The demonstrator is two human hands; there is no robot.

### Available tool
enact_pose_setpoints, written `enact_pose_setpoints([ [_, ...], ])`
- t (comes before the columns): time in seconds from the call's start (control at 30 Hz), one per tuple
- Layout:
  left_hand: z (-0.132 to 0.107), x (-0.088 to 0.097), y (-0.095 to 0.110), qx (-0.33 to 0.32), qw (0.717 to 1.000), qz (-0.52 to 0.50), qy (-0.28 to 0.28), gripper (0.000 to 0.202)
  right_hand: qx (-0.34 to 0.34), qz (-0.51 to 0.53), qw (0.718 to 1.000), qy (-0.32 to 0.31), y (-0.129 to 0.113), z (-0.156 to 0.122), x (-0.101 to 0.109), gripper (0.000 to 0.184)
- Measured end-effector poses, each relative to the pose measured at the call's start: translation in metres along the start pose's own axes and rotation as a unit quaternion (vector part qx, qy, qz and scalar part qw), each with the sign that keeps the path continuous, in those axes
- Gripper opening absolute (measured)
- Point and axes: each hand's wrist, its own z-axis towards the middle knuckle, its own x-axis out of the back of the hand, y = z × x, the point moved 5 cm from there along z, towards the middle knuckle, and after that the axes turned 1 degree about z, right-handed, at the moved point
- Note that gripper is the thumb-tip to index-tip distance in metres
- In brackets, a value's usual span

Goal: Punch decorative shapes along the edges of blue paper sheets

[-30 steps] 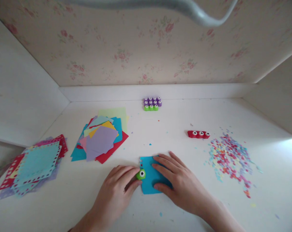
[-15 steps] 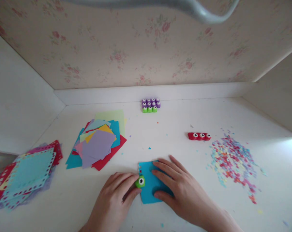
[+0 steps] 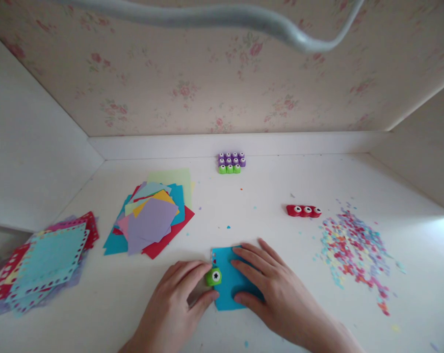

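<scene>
A small green craft punch sits on the left edge of a blue paper sheet, its white top marked with a dark shape. My left hand has its fingertips at the punch's upper left side and its thumb just below it, around the punch. Above the punch, a few small holes run along the sheet's left edge. Resting flat over the sheet's right part, my right hand has its fingers spread and covers that side of the paper.
Coloured paper squares are piled at left, with hole-edged sheets farther left. Several purple and green punches stand near the back wall. Three red punches are beside a confetti heap at right.
My left thumb has shifted slightly right and down along the paper's edge, below the punch. My right hand stays on the sheet. The whole view has tilted slightly.
</scene>
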Motion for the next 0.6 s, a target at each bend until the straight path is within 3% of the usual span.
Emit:
enact_pose_setpoints([
  [0.27,0.012,-0.002,0.003,0.101,0.994,-0.039,-0.008,0.021,-0.006,0.001,1.0,-0.002,-0.001,0.001,0.0,0.048],
  [0.6,0.032,-0.007,0.007,0.128,0.984,-0.035,-0.123,0.019,-0.018,0.017,1.0,0.005,-0.003,0.002,0.002,0.048],
])
